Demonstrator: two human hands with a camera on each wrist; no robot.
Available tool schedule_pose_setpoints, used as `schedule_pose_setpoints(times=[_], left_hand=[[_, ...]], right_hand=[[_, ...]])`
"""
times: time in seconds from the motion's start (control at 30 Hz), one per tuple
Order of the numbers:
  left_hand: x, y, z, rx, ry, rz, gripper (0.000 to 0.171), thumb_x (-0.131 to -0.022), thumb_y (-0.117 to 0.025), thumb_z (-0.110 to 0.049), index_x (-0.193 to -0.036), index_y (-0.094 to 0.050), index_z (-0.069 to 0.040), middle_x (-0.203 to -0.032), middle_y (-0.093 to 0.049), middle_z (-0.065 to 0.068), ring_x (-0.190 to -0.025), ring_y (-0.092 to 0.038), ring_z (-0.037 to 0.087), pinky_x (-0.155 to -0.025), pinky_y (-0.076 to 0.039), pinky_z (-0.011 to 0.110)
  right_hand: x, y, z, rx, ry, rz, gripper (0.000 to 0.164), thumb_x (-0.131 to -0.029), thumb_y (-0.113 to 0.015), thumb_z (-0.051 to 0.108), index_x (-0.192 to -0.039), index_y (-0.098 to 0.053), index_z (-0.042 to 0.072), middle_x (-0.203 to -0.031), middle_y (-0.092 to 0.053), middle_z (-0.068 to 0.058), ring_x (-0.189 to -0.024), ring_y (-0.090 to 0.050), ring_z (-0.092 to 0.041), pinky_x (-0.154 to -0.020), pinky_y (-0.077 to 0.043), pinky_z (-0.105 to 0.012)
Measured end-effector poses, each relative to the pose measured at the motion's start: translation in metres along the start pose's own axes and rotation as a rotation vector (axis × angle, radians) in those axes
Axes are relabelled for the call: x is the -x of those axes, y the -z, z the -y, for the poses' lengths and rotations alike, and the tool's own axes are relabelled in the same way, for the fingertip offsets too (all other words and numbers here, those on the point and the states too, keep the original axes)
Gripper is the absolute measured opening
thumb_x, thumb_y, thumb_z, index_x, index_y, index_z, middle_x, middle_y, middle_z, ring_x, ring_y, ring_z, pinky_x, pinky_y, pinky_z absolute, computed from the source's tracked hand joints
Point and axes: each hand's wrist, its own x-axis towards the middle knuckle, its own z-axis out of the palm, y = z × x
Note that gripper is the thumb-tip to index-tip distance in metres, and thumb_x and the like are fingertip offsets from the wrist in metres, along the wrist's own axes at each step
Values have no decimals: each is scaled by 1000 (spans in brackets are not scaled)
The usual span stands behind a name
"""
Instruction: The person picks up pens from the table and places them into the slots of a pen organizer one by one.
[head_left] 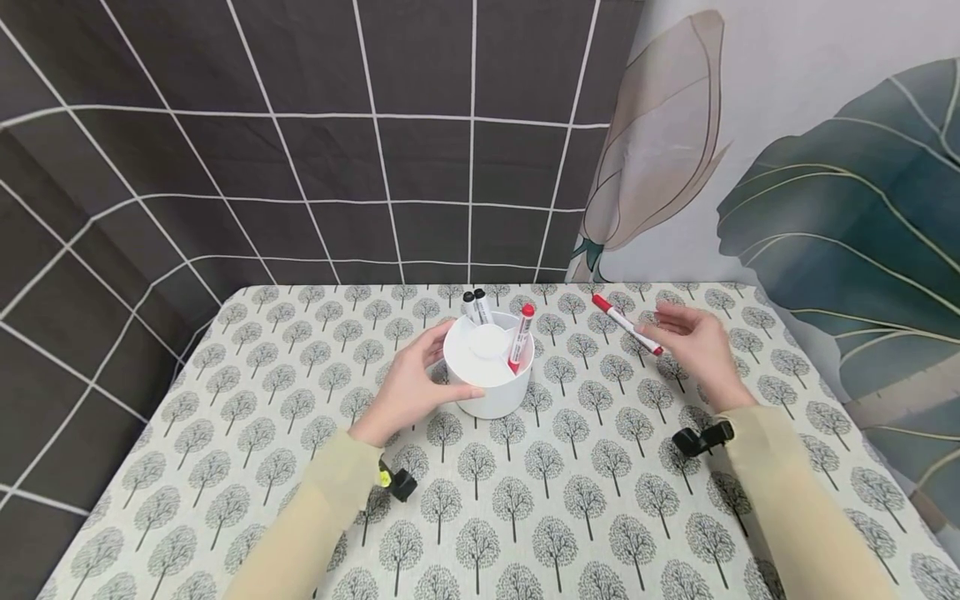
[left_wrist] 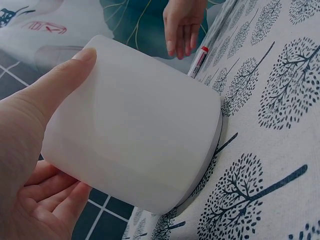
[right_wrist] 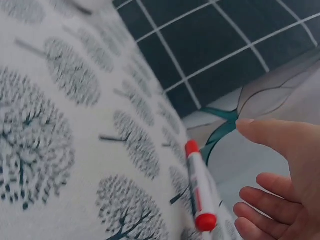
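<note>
A white round pen holder (head_left: 491, 402) stands on the table, and my left hand (head_left: 408, 383) grips its side, thumb at the front and fingers behind. One red-capped marker (head_left: 521, 337) leans in its right part; two black-capped markers (head_left: 483, 310) stand together at the back left. In the left wrist view, the holder's smooth wall (left_wrist: 135, 125) lies between thumb and fingers. To the right, a red and white marker (head_left: 628, 325) lies on the cloth. My right hand (head_left: 697, 346) is beside its near end, fingers loosely extended; the right wrist view shows a gap between hand and marker (right_wrist: 199, 185).
A cloth (head_left: 480, 508) printed with grey trees covers the table. Behind it hangs a dark curtain (head_left: 420, 158) with a white grid; a leaf-patterned curtain (head_left: 675, 242) hangs at the right. Each wrist wears a small black camera (head_left: 403, 484).
</note>
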Motion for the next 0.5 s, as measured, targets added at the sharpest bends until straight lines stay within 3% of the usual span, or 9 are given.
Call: schedule_pose_setpoints(times=[0.27, 0.5], left_hand=[[9, 6, -36, 13, 1, 19, 96, -60, -89, -21, -140, -38, -3, -135, -47, 13, -122, -46, 26, -103, -37, 42], [10, 6, -37, 17, -2, 16, 96, -60, -90, -21, -140, -39, -4, -135, -48, 12, -122, -46, 24, -103, -37, 41]], right_hand=[[-6, -3, -19, 119, -1, 11, 77, -73, -77, 48, -132, -51, 7, -123, -56, -12, -107, -52, -25, -94, -43, -43], [-7, -6, -26, 173, 23, 19, 69, -75, -78, 40, -128, -54, 3, -111, -60, -11, -94, -55, -23, -74, -49, -25]])
